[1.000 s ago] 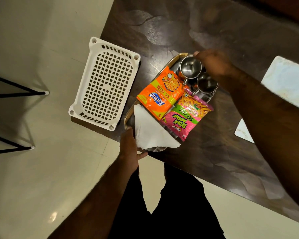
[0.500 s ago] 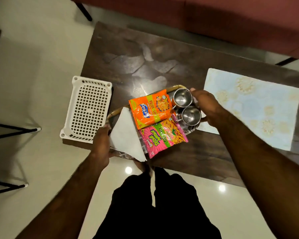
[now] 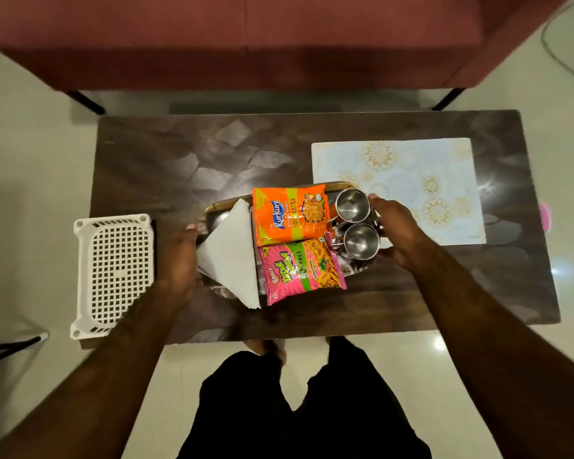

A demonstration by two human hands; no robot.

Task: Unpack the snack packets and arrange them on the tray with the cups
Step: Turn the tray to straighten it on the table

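Observation:
A wood-rimmed tray sits mid-table. On it lie an orange Kurkure packet, a pink Bingo packet in front of it, a folded white napkin at the left, and two steel cups at the right. My left hand grips the tray's left end. My right hand grips its right end beside the cups.
A white plastic basket lies upside down on the dark table's left edge. A pale patterned placemat lies right of the tray. A maroon sofa stands beyond the table. My legs are at the near edge.
The view has swung to face the table squarely. Held at both ends, the tray has turned parallel to the table edge and shifted right, close to the placemat.

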